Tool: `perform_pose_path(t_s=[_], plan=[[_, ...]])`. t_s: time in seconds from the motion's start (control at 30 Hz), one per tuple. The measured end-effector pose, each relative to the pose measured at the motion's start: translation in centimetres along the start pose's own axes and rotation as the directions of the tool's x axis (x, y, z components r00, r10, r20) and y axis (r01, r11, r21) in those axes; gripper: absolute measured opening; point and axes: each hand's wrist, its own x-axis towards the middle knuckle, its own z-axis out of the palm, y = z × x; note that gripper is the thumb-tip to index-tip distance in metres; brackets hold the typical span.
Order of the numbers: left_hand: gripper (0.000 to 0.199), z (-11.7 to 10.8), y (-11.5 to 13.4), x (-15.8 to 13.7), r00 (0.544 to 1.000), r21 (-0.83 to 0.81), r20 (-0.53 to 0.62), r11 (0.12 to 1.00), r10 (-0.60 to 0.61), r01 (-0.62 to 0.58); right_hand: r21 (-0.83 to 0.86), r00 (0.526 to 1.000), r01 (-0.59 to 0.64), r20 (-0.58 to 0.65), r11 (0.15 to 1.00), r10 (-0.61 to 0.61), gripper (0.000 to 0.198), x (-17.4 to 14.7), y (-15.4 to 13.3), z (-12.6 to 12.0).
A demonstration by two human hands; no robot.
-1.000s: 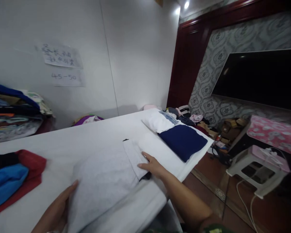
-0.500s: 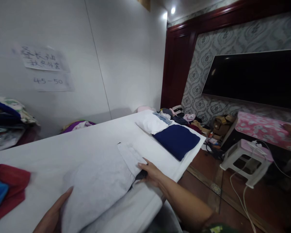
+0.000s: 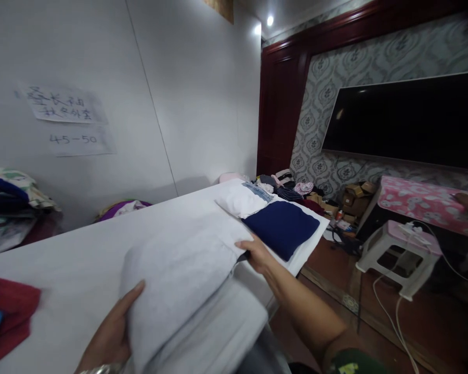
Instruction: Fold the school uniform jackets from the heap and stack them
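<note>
One folded pale-grey garment (image 3: 183,280) sits between my left hand (image 3: 111,327), closed on its side with thumb on top and fingers hidden, and my right hand (image 3: 255,254), pinching its opposite edge, a folded navy garment (image 3: 283,228) just beyond

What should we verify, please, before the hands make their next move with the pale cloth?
1. Left hand on the pale cloth: ok, at its left edge, thumb on top.
2. Right hand on the pale cloth: ok, at its far right corner.
3. Underside of the pale cloth neat: cannot tell, it is hidden.
4. Red cloth out of the way: ok, the white table shows between it and the left hand.
5. Navy cloth laid flat: ok, near the table's far right corner.
6. Gap between pale and navy cloths: cannot tell, the right hand partly hides where they come close.
</note>
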Motion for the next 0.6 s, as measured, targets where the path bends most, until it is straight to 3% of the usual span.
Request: perform_pose_path(t_s=[0.07,0.13,0.3,0.37,0.4,0.5,0.6], plan=[[0.040,3.1,0.1,0.2,0.974,-0.072,0.225,0.997,0.002,0.015,-0.057,0.997,0.068,-0.025,0.996,-0.069,0.050,0.7,-2.9,-2.0],[0.044,7.2,0.2,0.0,0.925,-0.138,0.372,0.990,0.074,-0.024,-0.145,0.986,0.133,-0.076,0.980,-0.145,0.051,1.7,-6.3,-4.5],[0.041,20.2,-0.2,-1.0,0.823,-0.248,0.555,0.968,0.123,0.022,-0.454,0.915,0.222,-0.209,0.863,-0.345,0.054,4.6,-15.4,-13.0],[0.039,24.5,-1.4,-0.9,0.781,-0.179,0.620,0.982,0.069,0.056,-0.576,0.881,0.160,-0.283,0.802,-0.379,0.059,5.3,-17.4,-17.0],[0.038,26.1,-2.4,-0.7,0.770,-0.107,0.638,0.992,0.017,0.066,-0.653,0.851,0.073,-0.354,0.754,-0.389,0.062,5.4,-17.8,-19.0],[0.043,28.3,-5.8,0.4,0.754,0.092,0.643,0.991,-0.136,0.100,-0.764,0.741,-0.242,-0.544,0.598,-0.395,0.072,4.9,-16.4,-24.0],[0.047,27.5,-8.7,1.7,0.761,0.183,0.614,0.975,-0.211,0.123,-0.773,0.703,-0.315,-0.580,0.550,-0.412,0.077,4.1,-13.4,-26.9]])
